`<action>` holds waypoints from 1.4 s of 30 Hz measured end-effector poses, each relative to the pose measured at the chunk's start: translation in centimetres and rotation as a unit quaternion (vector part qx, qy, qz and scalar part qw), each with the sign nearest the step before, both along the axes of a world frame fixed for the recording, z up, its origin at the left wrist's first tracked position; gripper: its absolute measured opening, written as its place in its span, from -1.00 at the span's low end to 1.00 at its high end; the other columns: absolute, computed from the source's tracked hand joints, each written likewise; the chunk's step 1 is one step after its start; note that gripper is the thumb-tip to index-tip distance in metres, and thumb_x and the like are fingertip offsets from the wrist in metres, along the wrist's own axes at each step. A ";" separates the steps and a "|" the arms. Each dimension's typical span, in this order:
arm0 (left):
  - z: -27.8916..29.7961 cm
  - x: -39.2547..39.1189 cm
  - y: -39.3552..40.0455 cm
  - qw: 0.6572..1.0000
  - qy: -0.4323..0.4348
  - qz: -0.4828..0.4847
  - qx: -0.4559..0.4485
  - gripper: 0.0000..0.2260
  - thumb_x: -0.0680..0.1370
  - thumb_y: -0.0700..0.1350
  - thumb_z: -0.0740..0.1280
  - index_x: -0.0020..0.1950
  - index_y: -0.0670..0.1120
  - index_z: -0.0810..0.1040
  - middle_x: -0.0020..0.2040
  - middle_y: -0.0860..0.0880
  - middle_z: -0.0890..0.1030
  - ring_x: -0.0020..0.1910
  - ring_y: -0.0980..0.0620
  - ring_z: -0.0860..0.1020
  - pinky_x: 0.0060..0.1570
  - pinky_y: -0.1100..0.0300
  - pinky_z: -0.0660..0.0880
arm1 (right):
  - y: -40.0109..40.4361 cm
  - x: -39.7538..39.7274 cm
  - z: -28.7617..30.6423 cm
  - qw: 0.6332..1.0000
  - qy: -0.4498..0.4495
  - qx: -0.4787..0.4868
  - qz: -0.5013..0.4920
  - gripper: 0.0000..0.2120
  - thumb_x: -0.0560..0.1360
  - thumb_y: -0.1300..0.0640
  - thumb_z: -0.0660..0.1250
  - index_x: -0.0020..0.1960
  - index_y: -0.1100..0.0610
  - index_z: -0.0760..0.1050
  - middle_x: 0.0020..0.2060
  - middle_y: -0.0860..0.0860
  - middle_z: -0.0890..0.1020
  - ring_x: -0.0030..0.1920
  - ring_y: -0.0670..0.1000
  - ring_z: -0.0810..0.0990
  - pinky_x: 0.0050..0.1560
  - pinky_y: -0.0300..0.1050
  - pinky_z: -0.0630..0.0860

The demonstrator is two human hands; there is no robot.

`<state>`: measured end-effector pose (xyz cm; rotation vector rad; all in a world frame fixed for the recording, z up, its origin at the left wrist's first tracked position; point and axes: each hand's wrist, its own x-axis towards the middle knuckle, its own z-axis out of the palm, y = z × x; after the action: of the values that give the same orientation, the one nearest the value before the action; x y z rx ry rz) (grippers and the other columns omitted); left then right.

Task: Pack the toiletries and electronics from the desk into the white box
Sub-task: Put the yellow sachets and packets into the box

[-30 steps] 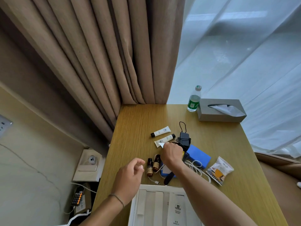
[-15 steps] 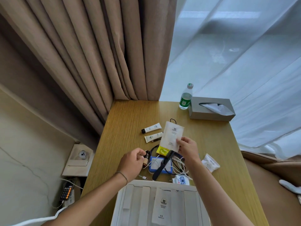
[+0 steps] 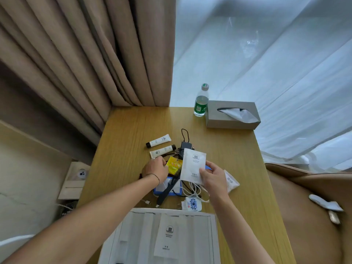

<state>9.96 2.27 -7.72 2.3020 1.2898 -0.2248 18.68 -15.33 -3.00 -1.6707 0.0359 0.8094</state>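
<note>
This looks like a hotel guest room. A wooden desk (image 3: 133, 130) stands in a corner against floor-length beige blackout curtains (image 3: 85, 54) with a sheer white curtain (image 3: 266, 54) beside them. On the desk lie guest amenities: two small white tubes with black caps (image 3: 159, 141), and white sachets bearing one printed logo, one in the person's right hand (image 3: 214, 177) and another in the white box (image 3: 167, 237). A grey tissue box (image 3: 230, 119) and a small water bottle (image 3: 201, 101) stand at the far edge. A wall socket panel (image 3: 76, 178) sits left of the desk, and a tan upholstered seat (image 3: 304, 206) lies to the right.
</note>
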 end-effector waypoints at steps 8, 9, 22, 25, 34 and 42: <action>-2.0 3.3 0.0 0.998 0.050 0.035 0.002 -0.69 0.43 0.22 0.47 0.01 0.04 0.56 -0.14 0.03 0.59 -0.17 0.01 0.55 -0.38 0.22 0.39 | -1.2 -0.5 -0.5 1.000 0.017 0.004 0.019 -0.60 0.57 0.36 0.31 0.35 0.07 0.47 -0.12 -0.10 0.68 -0.12 -0.06 0.73 -0.07 0.00 0.71; -2.1 3.5 0.1 0.998 0.048 0.041 0.000 -0.69 0.42 0.20 0.48 0.00 0.05 0.56 -0.14 0.03 0.58 -0.16 0.01 0.55 -0.39 0.22 0.36 | -1.3 -0.6 -0.6 0.999 0.025 0.010 0.019 -0.60 0.56 0.36 0.32 0.34 0.07 0.47 -0.11 -0.07 0.69 -0.08 -0.02 0.73 -0.01 0.07 0.70; -1.7 3.8 0.0 0.997 0.022 0.036 -0.071 -0.59 0.38 0.21 0.51 0.04 -0.03 0.55 -0.07 -0.02 0.61 -0.07 -0.03 0.60 -0.29 0.18 0.43 | -3.9 -1.5 1.0 0.999 0.017 0.031 0.037 -0.78 0.47 0.40 0.44 0.03 0.14 0.64 -0.11 0.03 0.77 -0.10 0.03 0.76 -0.17 -0.15 0.67; -1.5 4.1 -0.5 0.994 0.004 0.069 -0.083 -0.65 0.36 0.11 0.57 -0.12 -0.02 0.47 -0.20 0.00 0.51 -0.17 0.01 0.57 -0.40 0.20 0.31 | -4.3 -2.1 1.2 0.999 0.019 0.030 0.026 -0.78 0.47 0.39 0.44 0.06 0.17 0.64 -0.09 0.04 0.77 -0.10 0.01 0.76 -0.21 -0.21 0.64; 1.9 0.9 -0.2 0.972 -0.193 0.063 -0.116 -0.83 0.52 -0.04 0.44 -0.17 -0.12 0.62 -0.28 -0.07 0.66 -0.31 -0.08 0.57 -0.31 0.13 0.48 | -3.3 -5.3 3.0 0.998 0.019 0.051 0.009 -0.78 0.45 0.44 0.44 0.02 0.20 0.65 -0.08 0.12 0.76 -0.05 0.12 0.75 -0.10 -0.07 0.67; 7.4 -6.0 -2.0 0.929 -0.313 0.084 -0.181 -0.77 0.63 -0.07 0.28 0.01 -0.22 0.61 -0.08 -0.27 0.68 -0.14 -0.23 0.65 -0.01 -0.19 0.60 | -6.0 -9.8 5.4 1.000 -0.015 0.014 0.012 -0.89 0.53 0.32 0.41 -0.03 0.18 0.70 -0.14 0.09 0.77 -0.09 0.13 0.76 -0.05 0.09 0.69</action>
<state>3.91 0.23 -0.33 1.7264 0.9960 0.2911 8.84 -21.34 2.41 -1.6588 -0.0164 0.8004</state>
